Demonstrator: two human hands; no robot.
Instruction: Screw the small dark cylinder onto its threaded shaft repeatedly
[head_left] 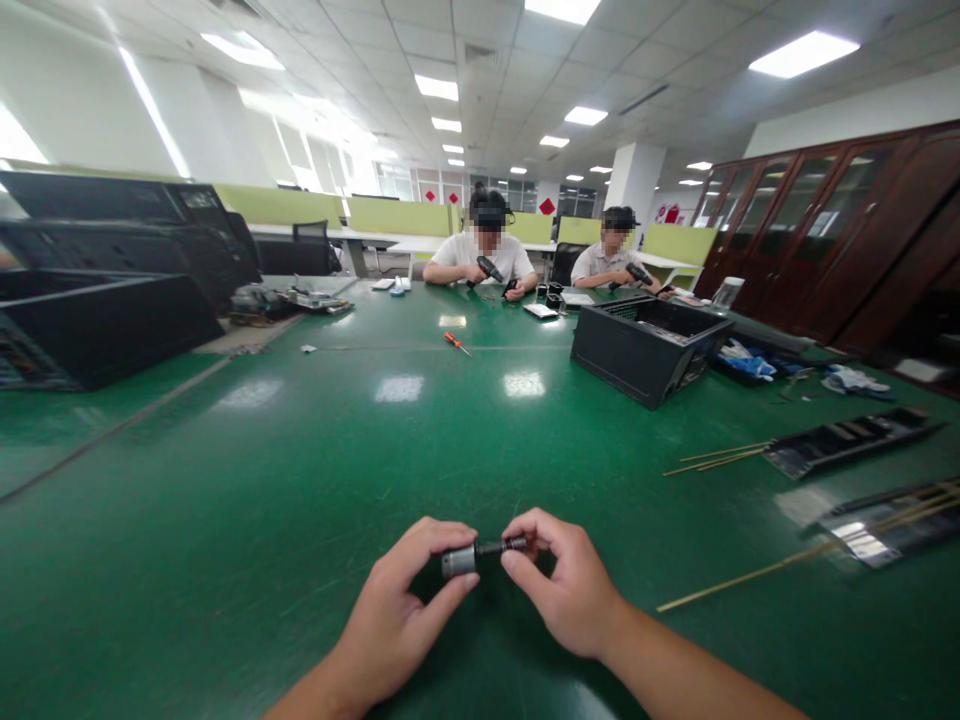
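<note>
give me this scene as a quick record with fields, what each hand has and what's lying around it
left hand: grips a small metal cylinder
right hand: pinches the black shaft sticking out of that cylinder
surface: green table
right side: black open case, thin sticks, flat metal panel
middle: red screwdriver
far end: seated person and second seated person, each holding a tool

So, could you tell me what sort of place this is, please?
Probably an office turned assembly workshop: a long green table, an open black computer case, and two people holding electric screwdrivers.
</note>
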